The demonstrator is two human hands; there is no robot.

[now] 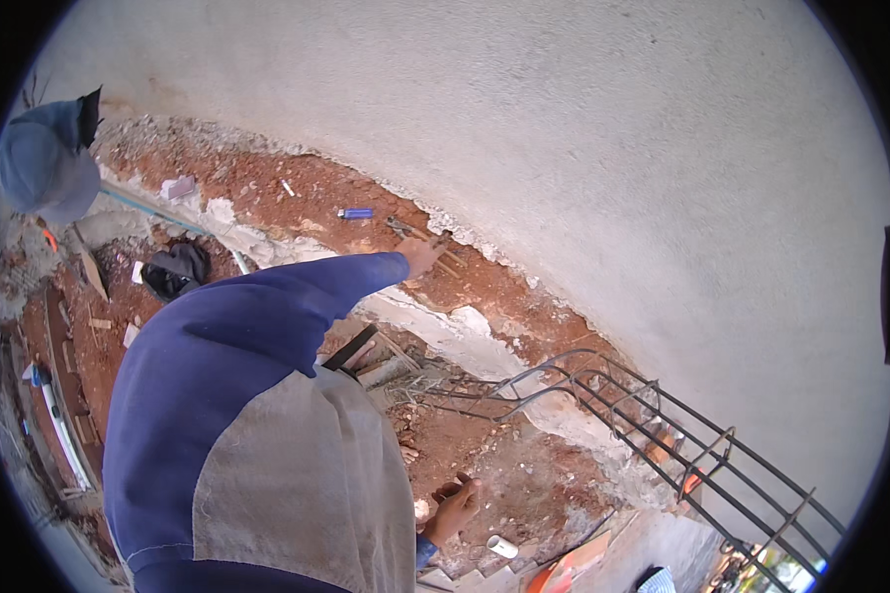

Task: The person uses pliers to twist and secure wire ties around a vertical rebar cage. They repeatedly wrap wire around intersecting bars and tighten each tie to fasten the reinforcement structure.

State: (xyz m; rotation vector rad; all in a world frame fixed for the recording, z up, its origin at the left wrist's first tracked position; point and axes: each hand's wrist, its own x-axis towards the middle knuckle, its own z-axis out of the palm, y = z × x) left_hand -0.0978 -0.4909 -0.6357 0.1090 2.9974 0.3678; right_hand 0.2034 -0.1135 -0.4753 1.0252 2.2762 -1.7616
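My left hand (422, 256), at the end of a blue sleeve, lies over the handles of a pair of pincers (399, 224) on the red soil ledge. The pincers' jaws and handle ends show on either side of the hand. Whether my fingers have closed around them cannot be made out. My right hand (454, 513) is low in the picture above bare ground, its fingers curled and apart, with nothing seen in it. A short white pipe piece (502, 547) lies near it. A blue lighter (356, 213) rests on the ledge left of the pincers.
A rebar cage (701, 474) runs along the plastered wall (601, 185) at the right. Another person in a blue cap (41, 156) is at the far left. A black bag or cloth (176, 270), wooden boards (89, 263) and a handsaw-like white-handled tool (59, 419) lie on the left.
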